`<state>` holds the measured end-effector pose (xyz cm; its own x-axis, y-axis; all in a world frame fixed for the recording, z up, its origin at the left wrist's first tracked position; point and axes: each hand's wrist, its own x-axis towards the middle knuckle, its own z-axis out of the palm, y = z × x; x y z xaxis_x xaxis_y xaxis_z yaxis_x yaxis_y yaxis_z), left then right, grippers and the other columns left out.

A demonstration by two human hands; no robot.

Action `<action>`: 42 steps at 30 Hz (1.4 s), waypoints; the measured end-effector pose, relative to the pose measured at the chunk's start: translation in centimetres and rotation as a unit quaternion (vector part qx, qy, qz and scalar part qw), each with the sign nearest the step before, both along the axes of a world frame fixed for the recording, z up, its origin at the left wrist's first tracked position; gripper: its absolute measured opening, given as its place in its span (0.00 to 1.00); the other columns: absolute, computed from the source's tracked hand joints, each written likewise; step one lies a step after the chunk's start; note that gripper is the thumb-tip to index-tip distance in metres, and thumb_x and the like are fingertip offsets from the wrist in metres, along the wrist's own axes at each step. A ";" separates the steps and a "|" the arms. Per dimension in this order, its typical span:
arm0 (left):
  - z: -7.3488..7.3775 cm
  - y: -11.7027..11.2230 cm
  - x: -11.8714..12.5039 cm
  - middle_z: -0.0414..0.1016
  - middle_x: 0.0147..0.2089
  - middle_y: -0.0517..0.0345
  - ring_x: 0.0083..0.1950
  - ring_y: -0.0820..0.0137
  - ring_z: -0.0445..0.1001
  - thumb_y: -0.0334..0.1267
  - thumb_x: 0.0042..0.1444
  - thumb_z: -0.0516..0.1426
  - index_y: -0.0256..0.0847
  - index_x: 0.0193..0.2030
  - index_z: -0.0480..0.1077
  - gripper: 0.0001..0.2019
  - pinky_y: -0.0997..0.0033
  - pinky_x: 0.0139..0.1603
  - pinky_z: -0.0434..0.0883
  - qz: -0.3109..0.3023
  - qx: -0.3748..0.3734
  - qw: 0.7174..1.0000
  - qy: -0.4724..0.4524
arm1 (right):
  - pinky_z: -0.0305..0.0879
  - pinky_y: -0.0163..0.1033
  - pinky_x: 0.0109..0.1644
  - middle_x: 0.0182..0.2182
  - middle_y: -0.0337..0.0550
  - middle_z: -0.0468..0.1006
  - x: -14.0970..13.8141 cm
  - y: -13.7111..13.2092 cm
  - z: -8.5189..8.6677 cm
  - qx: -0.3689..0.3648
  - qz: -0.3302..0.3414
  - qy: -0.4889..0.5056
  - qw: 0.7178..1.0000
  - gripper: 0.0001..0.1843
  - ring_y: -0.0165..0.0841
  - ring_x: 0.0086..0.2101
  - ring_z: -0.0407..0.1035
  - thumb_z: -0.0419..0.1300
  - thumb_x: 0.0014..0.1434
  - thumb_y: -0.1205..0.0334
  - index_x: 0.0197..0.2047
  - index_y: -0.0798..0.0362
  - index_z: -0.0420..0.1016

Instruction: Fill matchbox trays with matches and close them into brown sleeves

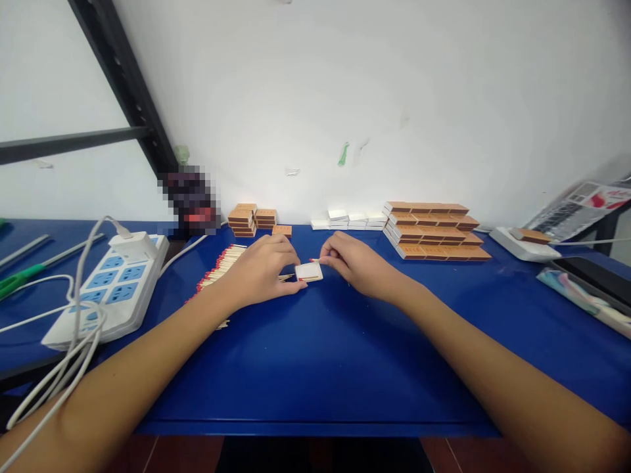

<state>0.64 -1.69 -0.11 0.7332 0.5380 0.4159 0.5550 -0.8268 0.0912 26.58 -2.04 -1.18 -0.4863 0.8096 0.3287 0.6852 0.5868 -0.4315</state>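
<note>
A small white matchbox tray (307,270) sits at the middle of the blue table, held at its left end between the thumb and fingers of my left hand (266,266). Along the tray's near side lies at least one red-tipped match. A few more matchsticks (284,278) show under my left palm. My right hand (348,259) is closed in a pinch on a match (314,261), its red head over the tray's far edge. To the left, partly behind my left hand and forearm, spreads a pile of red-headed matches (217,269).
Orange matchboxes (434,233) are stacked at the back right; a smaller stack (242,220) stands back left. White trays (348,220) line the wall between them. A power strip (116,289) with cables lies left, a phone (596,279) right.
</note>
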 end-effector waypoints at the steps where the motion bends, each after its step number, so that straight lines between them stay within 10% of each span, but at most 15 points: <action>1: 0.0 0.0 0.0 0.82 0.44 0.51 0.51 0.56 0.77 0.46 0.61 0.69 0.40 0.42 0.81 0.11 0.54 0.57 0.72 -0.002 0.003 1.000 -0.001 | 0.61 0.39 0.43 0.42 0.44 0.74 -0.6 -0.5 0.0 -0.001 0.006 -0.004 1.000 0.06 0.34 0.37 0.67 0.57 0.74 0.61 0.43 0.51 0.73; 13: 0.8 1.2 -1.1 0.82 0.41 0.48 0.48 0.55 0.76 0.47 0.62 0.67 0.39 0.41 0.81 0.12 0.54 0.52 0.74 0.026 0.069 0.997 -0.013 | 0.60 0.40 0.42 0.39 0.43 0.72 -2.4 -2.1 -0.3 0.099 0.000 0.014 0.995 0.07 0.35 0.37 0.67 0.58 0.75 0.60 0.44 0.51 0.75; 24: 1.3 2.5 -2.3 0.82 0.40 0.45 0.51 0.50 0.76 0.44 0.63 0.63 0.38 0.46 0.83 0.13 0.46 0.57 0.73 0.082 0.143 0.986 -0.006 | 0.65 0.44 0.52 0.41 0.45 0.74 -6.0 -0.7 -2.2 -0.006 0.077 0.017 0.997 0.05 0.38 0.44 0.67 0.63 0.72 0.61 0.41 0.52 0.76; 42: 0.4 1.5 -1.3 0.81 0.39 0.50 0.46 0.56 0.74 0.48 0.62 0.67 0.39 0.40 0.80 0.13 0.57 0.47 0.71 0.046 0.072 0.996 0.024 | 0.62 0.39 0.41 0.35 0.42 0.74 0.6 0.6 0.7 -0.051 -0.018 0.025 0.998 0.05 0.32 0.34 0.67 0.68 0.65 0.62 0.36 0.52 0.83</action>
